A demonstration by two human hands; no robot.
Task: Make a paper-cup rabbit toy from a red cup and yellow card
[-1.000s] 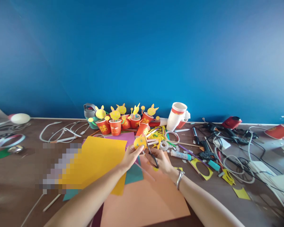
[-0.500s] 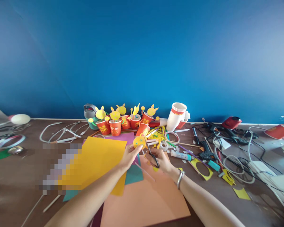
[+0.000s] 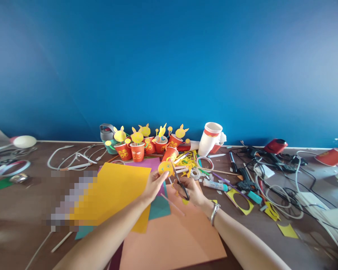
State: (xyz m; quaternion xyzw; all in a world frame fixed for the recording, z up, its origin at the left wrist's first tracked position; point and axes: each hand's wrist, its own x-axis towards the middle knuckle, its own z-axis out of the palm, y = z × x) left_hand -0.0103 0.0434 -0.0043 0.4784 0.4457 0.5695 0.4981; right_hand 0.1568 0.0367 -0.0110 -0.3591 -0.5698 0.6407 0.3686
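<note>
Head view: a yellow sheet (image 3: 121, 191) lies left on the table (image 3: 30, 202). Over the orange sheet (image 3: 174, 236), the left hand (image 3: 154, 184) pinches a yellow paper disc (image 3: 165, 168); just right, the right hand (image 3: 191, 190) grips black scissors (image 3: 180, 182), blades at the disc's edge. Red paper cups (image 3: 138, 150) stand beyond.

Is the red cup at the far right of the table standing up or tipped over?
Tipped over: the red cup lies on its side on the table, its side wall facing up.
</note>
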